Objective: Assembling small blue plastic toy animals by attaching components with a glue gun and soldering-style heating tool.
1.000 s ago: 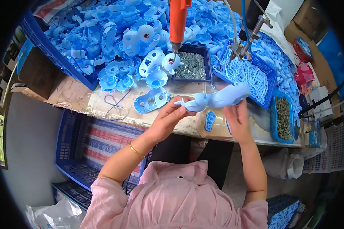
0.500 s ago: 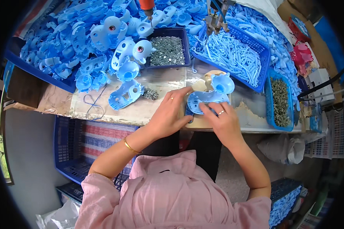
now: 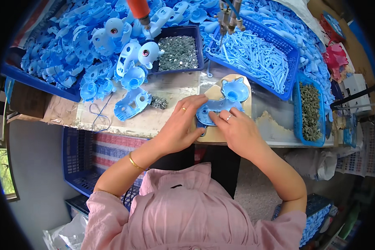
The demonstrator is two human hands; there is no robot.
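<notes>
Small white box [image 3: 356, 85] at the bench's right edge, brown cardboard carton [image 3: 24, 98] at its left end
</notes>
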